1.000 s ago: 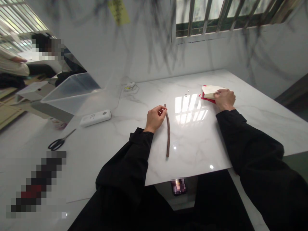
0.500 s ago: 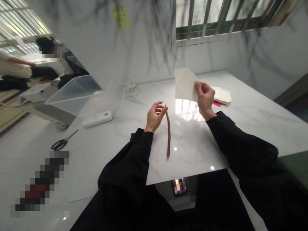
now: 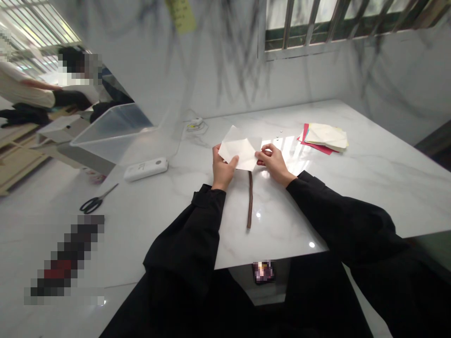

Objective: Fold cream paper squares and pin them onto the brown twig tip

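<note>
Tabletop (image 3: 296, 206): white, grey-veined, glossy, set below a barred window (image 3: 327, 23).
Cream paper (image 3: 239, 152): raised between both hands, over the far end of the brown stick; folded or layered, cannot tell which.
Left hand (image 3: 222, 171): clamped on the paper's left side, thumb in front.
Right hand (image 3: 273, 162): thumb and fingers pinched together on the paper's right edge.
Brown stick (image 3: 250, 202): lying lengthwise, near end exposed.
Paper stack (image 3: 326, 137): farther right, cream over red.
Scissors (image 3: 93, 204): far left.
</note>
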A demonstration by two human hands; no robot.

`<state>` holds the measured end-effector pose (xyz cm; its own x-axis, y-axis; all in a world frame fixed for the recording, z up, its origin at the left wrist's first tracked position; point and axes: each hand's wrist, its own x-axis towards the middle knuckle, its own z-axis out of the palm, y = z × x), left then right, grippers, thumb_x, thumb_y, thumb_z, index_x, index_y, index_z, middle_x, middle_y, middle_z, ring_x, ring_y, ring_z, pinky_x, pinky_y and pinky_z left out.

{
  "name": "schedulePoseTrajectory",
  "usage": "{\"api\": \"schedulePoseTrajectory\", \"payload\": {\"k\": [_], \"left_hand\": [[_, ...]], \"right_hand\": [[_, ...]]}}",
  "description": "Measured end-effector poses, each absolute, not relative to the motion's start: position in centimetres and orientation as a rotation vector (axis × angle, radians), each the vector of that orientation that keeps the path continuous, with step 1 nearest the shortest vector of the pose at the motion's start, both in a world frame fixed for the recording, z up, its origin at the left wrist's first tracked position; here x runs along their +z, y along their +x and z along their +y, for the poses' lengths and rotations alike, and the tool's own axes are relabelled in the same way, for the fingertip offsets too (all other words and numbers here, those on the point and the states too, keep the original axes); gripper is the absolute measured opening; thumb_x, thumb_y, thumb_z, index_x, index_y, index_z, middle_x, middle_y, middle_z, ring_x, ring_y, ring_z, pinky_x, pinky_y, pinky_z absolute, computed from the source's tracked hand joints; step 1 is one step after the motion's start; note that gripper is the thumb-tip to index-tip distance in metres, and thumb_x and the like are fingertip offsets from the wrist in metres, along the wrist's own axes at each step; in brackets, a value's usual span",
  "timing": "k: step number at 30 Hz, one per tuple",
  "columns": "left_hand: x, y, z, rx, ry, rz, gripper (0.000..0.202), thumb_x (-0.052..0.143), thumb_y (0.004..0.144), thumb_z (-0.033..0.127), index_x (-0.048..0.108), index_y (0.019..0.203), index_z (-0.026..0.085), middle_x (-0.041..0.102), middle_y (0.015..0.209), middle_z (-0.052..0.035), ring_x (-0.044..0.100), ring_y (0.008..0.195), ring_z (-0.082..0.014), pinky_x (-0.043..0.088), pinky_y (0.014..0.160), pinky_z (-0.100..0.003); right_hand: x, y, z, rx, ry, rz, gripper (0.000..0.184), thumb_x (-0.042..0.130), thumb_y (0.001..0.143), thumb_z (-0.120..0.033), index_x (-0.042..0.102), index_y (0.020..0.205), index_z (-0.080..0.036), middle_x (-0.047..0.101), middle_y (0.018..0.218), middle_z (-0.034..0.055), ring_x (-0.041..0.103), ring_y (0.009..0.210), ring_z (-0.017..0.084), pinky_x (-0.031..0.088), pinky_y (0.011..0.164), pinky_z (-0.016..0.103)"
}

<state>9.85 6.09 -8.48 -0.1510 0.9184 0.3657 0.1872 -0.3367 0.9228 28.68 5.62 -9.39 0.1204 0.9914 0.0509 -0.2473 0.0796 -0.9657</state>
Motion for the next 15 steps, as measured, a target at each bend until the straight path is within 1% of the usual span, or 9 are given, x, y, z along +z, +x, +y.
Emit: {"api": "schedulePoseTrajectory", "payload": {"k": [3, 6, 8, 10, 11, 13, 15], "left_hand": [[-8.0, 9.6, 5.2, 1.535, 1.471, 1.286, 0.060, 0.081, 0.080, 0.032, 0.045, 0.128, 0.026, 0.071, 0.122, -0.0080, 0.074, 0.105, -0.0224, 0.062, 0.085, -0.032], [-7.2, 9.4, 4.2, 1.463, 1.452, 1.232, 0.053, 0.081, 0.086, 0.044, 0.049, 0.124, 0.027, 0.069, 0.126, -0.0083, 0.073, 0.103, -0.0216, 0.062, 0.082, -0.032], [-6.6, 9.3, 3.9, 1.381, 1.413, 1.175, 0.045, 0.068, 0.095, 0.060, 0.053, 0.121, 0.026, 0.069, 0.128, -0.0101, 0.074, 0.102, -0.0224, 0.062, 0.081, -0.033], [-6.2, 9.2, 3.8, 1.318, 1.373, 1.122, 0.050, 0.050, 0.101, 0.072, 0.055, 0.124, 0.027, 0.070, 0.128, -0.0116, 0.074, 0.102, -0.0230, 0.062, 0.082, -0.035], [-6.2, 9.2, 3.8, 1.303, 1.364, 1.099, 0.054, 0.047, 0.101, 0.075, 0.055, 0.127, 0.028, 0.071, 0.128, -0.0116, 0.075, 0.102, -0.0232, 0.062, 0.083, -0.036], [-6.4, 9.1, 3.9, 1.306, 1.362, 1.068, 0.059, 0.054, 0.097, 0.074, 0.052, 0.135, 0.029, 0.072, 0.125, -0.0104, 0.075, 0.102, -0.0235, 0.063, 0.085, -0.038], [-6.8, 9.0, 3.9, 1.333, 1.346, 1.058, 0.065, 0.068, 0.091, 0.066, 0.049, 0.141, 0.029, 0.074, 0.119, -0.0090, 0.076, 0.101, -0.0242, 0.063, 0.087, -0.040]], "right_hand": [[-9.0, 28.7, 5.4, 1.216, -0.997, -0.995, 0.041, 0.086, 0.068, -0.039, 0.052, 0.087, -0.025, 0.063, 0.072, -0.0069, 0.062, 0.062, 0.011, 0.059, 0.064, 0.028], [-9.1, 28.7, 5.2, 1.245, -0.977, -1.013, 0.038, 0.084, 0.070, -0.040, 0.053, 0.086, -0.024, 0.065, 0.074, -0.0055, 0.065, 0.064, 0.011, 0.059, 0.065, 0.027], [-9.3, 28.7, 5.3, 1.258, -0.972, -0.996, 0.039, 0.084, 0.069, -0.038, 0.053, 0.088, -0.025, 0.066, 0.074, -0.0058, 0.065, 0.065, 0.012, 0.060, 0.067, 0.028], [-9.5, 28.7, 5.4, 1.258, -0.973, -0.965, 0.042, 0.084, 0.065, -0.036, 0.052, 0.091, -0.025, 0.066, 0.073, -0.0068, 0.066, 0.066, 0.012, 0.060, 0.068, 0.028], [-9.7, 28.8, 5.4, 1.252, -0.975, -0.955, 0.043, 0.083, 0.064, -0.035, 0.051, 0.092, -0.026, 0.066, 0.073, -0.0072, 0.066, 0.066, 0.012, 0.060, 0.069, 0.028], [-9.7, 28.8, 5.4, 1.230, -0.980, -0.966, 0.044, 0.083, 0.064, -0.035, 0.051, 0.092, -0.026, 0.066, 0.072, -0.0070, 0.067, 0.067, 0.013, 0.060, 0.070, 0.029], [-9.7, 28.8, 5.2, 1.211, -0.979, -1.019, 0.042, 0.084, 0.066, -0.037, 0.051, 0.091, -0.026, 0.067, 0.073, -0.0060, 0.068, 0.068, 0.014, 0.059, 0.069, 0.030]]}}
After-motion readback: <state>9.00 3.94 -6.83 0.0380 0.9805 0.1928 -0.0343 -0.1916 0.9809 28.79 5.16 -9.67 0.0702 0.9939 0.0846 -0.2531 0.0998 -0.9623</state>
